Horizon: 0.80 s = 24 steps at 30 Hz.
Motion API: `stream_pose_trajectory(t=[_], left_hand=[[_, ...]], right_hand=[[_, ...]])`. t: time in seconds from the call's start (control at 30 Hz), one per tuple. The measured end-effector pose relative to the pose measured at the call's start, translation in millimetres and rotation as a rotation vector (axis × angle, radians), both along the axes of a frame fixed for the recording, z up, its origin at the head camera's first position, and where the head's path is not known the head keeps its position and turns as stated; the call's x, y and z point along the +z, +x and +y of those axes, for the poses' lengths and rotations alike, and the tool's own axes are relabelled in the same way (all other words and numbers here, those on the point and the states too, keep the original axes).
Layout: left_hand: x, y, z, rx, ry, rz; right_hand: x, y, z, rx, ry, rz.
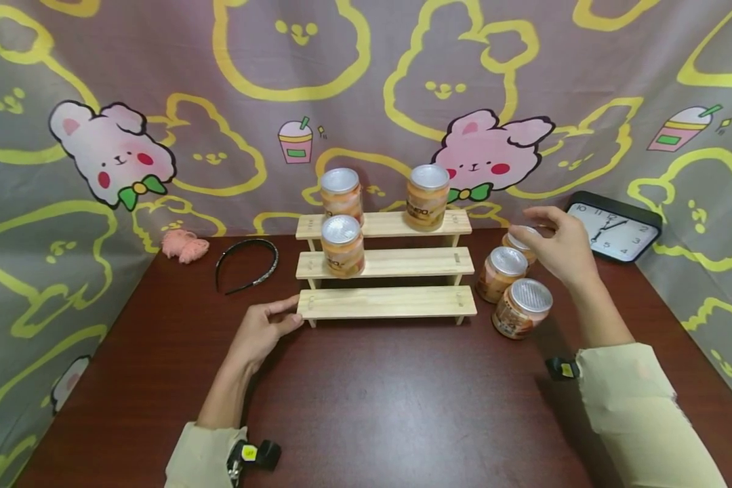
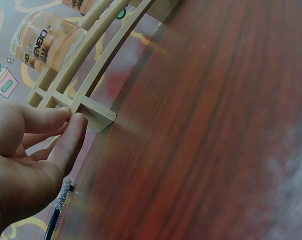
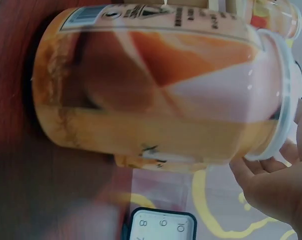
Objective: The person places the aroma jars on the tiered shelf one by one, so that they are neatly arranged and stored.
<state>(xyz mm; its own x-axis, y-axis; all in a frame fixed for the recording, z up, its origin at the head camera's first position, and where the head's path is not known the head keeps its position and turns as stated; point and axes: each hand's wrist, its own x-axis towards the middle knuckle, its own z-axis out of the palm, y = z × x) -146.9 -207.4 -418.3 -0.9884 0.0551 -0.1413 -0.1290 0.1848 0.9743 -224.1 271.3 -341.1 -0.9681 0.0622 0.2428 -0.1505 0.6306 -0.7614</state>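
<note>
My left hand (image 1: 262,331) pinches the left end of a three-tier wooden shelf (image 1: 387,303) at its lowest board; in the left wrist view its thumb and finger meet at the board's corner. Two fruit jars (image 1: 428,198) with silver lids stand on the top board, and another jar (image 1: 343,256) sits at the left of the middle one. To the right of the shelf, three more jars (image 1: 521,310) are grouped on the table. Over the rearmost jar (image 1: 531,242) my right hand (image 1: 561,244) hovers with fingers bent and spread; contact with the lid cannot be made out.
A black-framed clock (image 1: 616,227) leans at the back right. Behind the left hand lie a black headband (image 1: 247,266) and a pink fluffy item (image 1: 184,245). A patterned curtain (image 1: 366,122) encloses the dark wooden table (image 1: 402,407) at the back and sides.
</note>
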Motion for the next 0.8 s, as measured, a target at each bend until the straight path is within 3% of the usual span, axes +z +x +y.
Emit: stream_pose_trajectory(t=[0.37, 0.53, 0.8], left_hand=[[-1.9, -0.8, 0, -0.004, 0.007, 0.01], [-2.1, -0.8, -1, -0.005, 0.004, 0.012], [-2.7, -0.4, -1, -0.006, 0.004, 0.008]], right_hand=[[-13.8, -5.6, 12, -0.051, 0.036, -0.03], [-19.0, -7.9, 17, -0.041, 0.084, -0.086], [-25.0, -15.6, 18, -0.008, 0.077, -0.183]])
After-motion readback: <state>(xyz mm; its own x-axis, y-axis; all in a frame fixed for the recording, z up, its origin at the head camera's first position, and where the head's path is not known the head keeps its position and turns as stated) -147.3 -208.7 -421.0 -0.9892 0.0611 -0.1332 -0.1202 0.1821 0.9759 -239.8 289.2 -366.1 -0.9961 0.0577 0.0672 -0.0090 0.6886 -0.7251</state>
